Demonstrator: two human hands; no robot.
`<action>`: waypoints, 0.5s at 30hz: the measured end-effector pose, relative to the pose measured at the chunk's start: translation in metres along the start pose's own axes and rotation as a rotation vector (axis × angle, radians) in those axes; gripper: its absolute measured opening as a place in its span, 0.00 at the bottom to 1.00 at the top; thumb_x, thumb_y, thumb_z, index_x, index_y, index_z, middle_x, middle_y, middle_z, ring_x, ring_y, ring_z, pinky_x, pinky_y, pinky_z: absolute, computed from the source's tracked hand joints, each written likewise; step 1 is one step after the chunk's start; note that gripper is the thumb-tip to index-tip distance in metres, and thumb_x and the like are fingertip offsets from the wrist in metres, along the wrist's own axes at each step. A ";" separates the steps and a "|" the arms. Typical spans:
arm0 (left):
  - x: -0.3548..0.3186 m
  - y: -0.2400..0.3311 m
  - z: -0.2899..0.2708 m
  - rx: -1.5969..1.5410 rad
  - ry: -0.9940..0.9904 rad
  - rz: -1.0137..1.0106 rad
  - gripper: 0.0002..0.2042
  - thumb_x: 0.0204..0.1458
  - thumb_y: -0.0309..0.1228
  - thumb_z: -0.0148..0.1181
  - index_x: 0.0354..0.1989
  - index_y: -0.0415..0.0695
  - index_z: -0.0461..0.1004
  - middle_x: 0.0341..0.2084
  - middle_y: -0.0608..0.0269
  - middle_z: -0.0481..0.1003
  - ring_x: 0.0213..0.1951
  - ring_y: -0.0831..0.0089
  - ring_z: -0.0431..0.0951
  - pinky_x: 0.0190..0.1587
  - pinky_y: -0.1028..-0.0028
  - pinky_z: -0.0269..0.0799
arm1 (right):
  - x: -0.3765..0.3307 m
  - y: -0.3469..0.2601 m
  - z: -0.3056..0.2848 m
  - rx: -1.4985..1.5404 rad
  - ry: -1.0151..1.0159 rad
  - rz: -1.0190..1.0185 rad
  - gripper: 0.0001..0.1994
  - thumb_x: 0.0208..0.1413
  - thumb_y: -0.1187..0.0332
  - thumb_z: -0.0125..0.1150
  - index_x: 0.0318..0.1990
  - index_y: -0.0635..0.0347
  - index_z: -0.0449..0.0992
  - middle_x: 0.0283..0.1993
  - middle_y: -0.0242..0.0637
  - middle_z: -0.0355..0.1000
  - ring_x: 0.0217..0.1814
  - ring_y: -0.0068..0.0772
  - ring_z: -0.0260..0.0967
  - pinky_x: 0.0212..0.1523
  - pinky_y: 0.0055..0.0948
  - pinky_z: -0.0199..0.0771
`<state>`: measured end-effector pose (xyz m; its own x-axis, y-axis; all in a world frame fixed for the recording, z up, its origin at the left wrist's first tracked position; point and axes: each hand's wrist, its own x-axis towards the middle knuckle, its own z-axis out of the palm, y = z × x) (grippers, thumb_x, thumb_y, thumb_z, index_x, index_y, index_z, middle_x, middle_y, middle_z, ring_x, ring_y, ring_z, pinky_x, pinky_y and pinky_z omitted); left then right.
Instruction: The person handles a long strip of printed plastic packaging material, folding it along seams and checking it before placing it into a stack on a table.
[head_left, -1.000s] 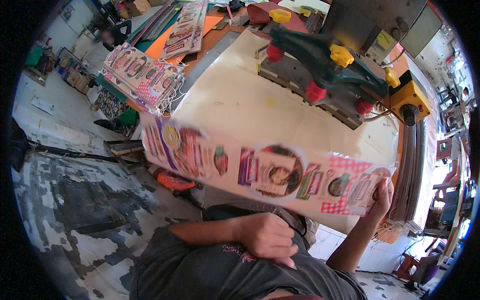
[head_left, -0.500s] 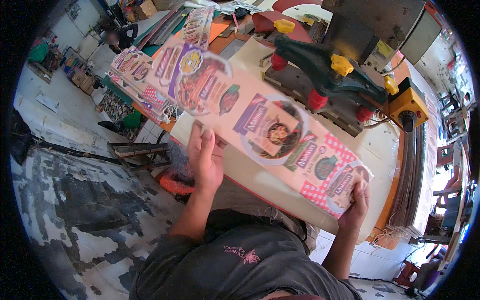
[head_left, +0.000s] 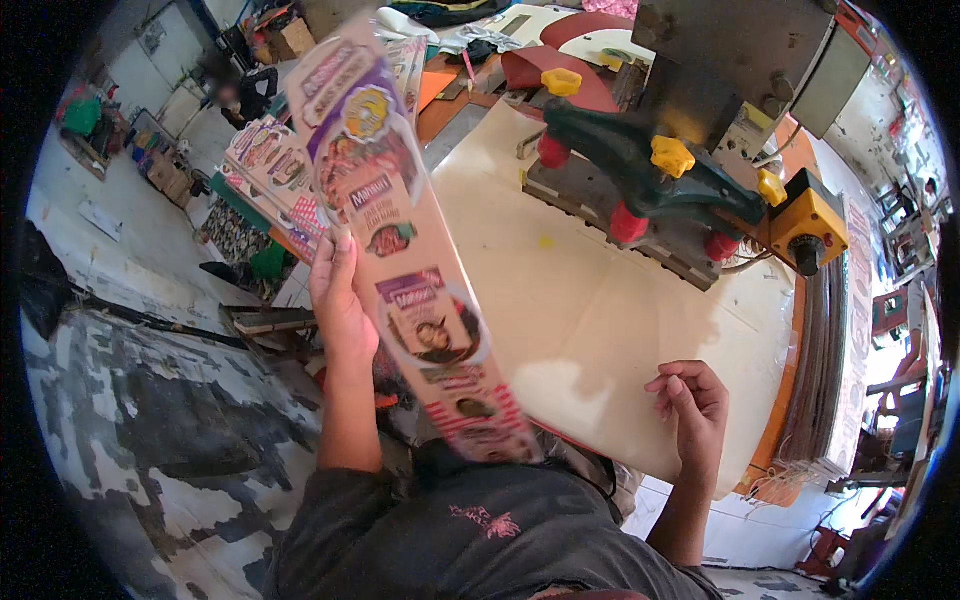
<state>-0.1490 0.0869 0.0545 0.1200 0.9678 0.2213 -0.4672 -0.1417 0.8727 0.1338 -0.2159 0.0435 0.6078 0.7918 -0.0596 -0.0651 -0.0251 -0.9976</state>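
My left hand (head_left: 342,312) grips one long edge of a printed strip banner (head_left: 405,270), pink and purple with food pictures and a red checked end. The strip slants from the upper left down toward my shirt and is blurred at its lower end. Some of the left fingers are hidden behind it. My right hand (head_left: 692,405) hovers over the near right part of the cream work surface (head_left: 560,290), empty, its fingers loosely bent and apart from the thumb.
Across the surface stands a dark green press machine (head_left: 640,165) with yellow knobs, red feet and a yellow control box (head_left: 810,220). Stacked printed strips (head_left: 270,160) lie at far left, beside a person (head_left: 245,95). A thick pile of strips (head_left: 830,350) hangs at the right edge.
The right hand has let go of the strip's end. My left hand has swung the strip leftward and turned it steeper, uncovering the work surface.
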 end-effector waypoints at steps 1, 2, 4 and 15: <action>0.000 0.003 -0.003 0.019 -0.009 -0.005 0.19 0.68 0.33 0.54 0.64 0.37 0.68 0.54 0.62 0.75 0.54 0.74 0.76 0.59 0.71 0.70 | 0.002 0.000 0.003 -0.005 0.007 0.010 0.12 0.65 0.64 0.64 0.46 0.65 0.79 0.34 0.36 0.81 0.30 0.18 0.70 0.32 0.20 0.69; -0.001 0.008 -0.004 0.046 -0.096 -0.017 0.18 0.68 0.32 0.55 0.62 0.37 0.69 0.50 0.65 0.77 0.51 0.76 0.76 0.58 0.74 0.69 | 0.002 -0.001 0.004 -0.016 0.023 0.021 0.11 0.65 0.66 0.62 0.45 0.65 0.79 0.34 0.36 0.80 0.29 0.18 0.69 0.31 0.20 0.68; -0.004 0.012 0.002 0.123 -0.102 0.002 0.12 0.68 0.33 0.56 0.53 0.40 0.72 0.43 0.70 0.75 0.45 0.82 0.73 0.52 0.78 0.68 | 0.003 0.001 0.008 -0.026 0.041 0.042 0.09 0.66 0.67 0.61 0.45 0.65 0.79 0.33 0.36 0.80 0.28 0.17 0.68 0.30 0.19 0.68; -0.017 0.010 -0.008 0.472 -0.409 0.079 0.13 0.66 0.39 0.60 0.38 0.39 0.74 0.29 0.76 0.71 0.33 0.88 0.65 0.37 0.83 0.61 | 0.000 -0.004 0.007 -0.032 0.042 0.093 0.13 0.66 0.63 0.63 0.45 0.65 0.79 0.34 0.35 0.81 0.32 0.18 0.71 0.34 0.19 0.70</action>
<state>-0.1628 0.0711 0.0563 0.4700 0.8059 0.3602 -0.0628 -0.3764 0.9243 0.1288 -0.2114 0.0477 0.6332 0.7587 -0.1531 -0.0978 -0.1178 -0.9882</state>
